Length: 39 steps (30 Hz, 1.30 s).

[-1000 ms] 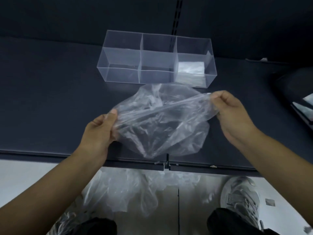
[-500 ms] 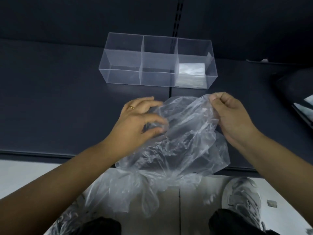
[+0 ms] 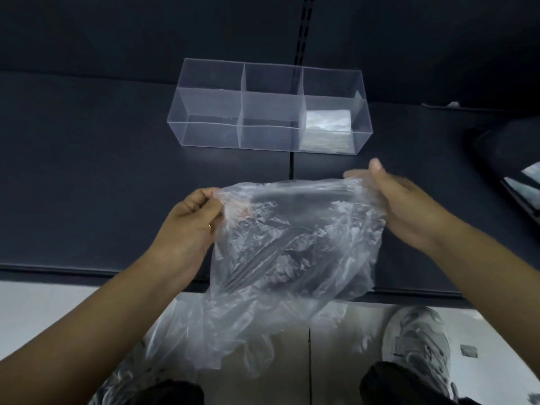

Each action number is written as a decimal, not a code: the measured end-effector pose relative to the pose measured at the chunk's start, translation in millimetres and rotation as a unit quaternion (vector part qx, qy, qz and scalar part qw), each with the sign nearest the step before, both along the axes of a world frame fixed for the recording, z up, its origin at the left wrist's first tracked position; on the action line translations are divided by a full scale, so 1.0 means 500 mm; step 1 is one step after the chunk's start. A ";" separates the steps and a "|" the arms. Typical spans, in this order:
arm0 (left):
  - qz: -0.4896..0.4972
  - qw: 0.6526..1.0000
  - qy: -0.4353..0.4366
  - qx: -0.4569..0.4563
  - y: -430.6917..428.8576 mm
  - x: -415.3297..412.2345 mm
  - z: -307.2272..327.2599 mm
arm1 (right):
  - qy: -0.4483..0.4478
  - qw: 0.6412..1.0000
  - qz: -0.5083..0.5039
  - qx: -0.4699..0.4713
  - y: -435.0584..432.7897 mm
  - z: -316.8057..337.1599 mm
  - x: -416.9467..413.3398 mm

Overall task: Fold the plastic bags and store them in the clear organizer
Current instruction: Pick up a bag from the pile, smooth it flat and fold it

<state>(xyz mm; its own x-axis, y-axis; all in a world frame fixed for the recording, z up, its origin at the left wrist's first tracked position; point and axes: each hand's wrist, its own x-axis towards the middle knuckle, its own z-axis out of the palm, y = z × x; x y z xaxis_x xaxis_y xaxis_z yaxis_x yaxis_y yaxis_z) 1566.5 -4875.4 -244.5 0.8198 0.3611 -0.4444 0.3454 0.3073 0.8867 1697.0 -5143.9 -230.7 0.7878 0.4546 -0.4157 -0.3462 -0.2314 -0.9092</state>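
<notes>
Left hand (image 3: 190, 222) and right hand (image 3: 409, 206) each pinch a top corner of the bag (image 3: 295, 247), held taut in front of the organizer (image 3: 210, 108). Keep tension even; align edges before folding.

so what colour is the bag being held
Colourless and see-through; the bag shows best in the head view.

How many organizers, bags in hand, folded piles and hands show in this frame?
1 clear organizer
1 plastic bag, held up by both hands
1 folded plastic pile, in the organizer's right compartment
2 hands: left hand, right hand
Total: 5
</notes>
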 end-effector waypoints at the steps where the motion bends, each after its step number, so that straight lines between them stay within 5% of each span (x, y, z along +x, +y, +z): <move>1: 0.008 1.000 0.007 -0.003 -0.001 -0.001 0.000 | 0.041 0.998 0.041 0.008 0.001 0.002 -0.003; 3: 0.029 0.999 0.023 -0.018 0.001 -0.004 -0.002 | 0.055 0.996 0.073 0.003 0.003 -0.007 -0.010; 9: 0.071 0.994 0.086 -0.016 0.015 -0.004 0.000 | -0.020 0.998 -0.057 -0.002 0.025 -0.009 -0.009; 12: 0.086 0.983 0.023 0.161 0.033 0.013 0.027 | -0.090 0.995 -0.039 -0.031 0.057 0.006 -0.017; 14: -0.038 0.959 -0.053 0.276 0.022 0.036 0.062 | -0.109 0.993 -0.002 -0.036 0.087 0.018 -0.026; 18: -0.232 0.910 -0.105 0.327 -0.054 0.083 0.092 | -0.113 0.992 0.055 -0.027 0.141 0.029 -0.034; 23: -0.116 0.914 -0.086 0.378 -0.035 0.099 0.064 | -0.123 0.990 0.039 -0.057 0.142 0.022 -0.020; 29: 0.050 0.969 0.076 0.231 0.059 0.076 0.000 | -0.178 0.968 -0.038 -0.173 0.045 -0.003 0.035; 32: 0.087 0.975 0.101 0.178 0.078 0.063 -0.020 | -0.176 0.971 -0.056 -0.154 0.006 -0.013 0.038; 39: 0.100 0.974 0.095 0.180 0.086 0.060 -0.040 | -0.144 0.975 0.141 -0.089 0.044 -0.007 0.024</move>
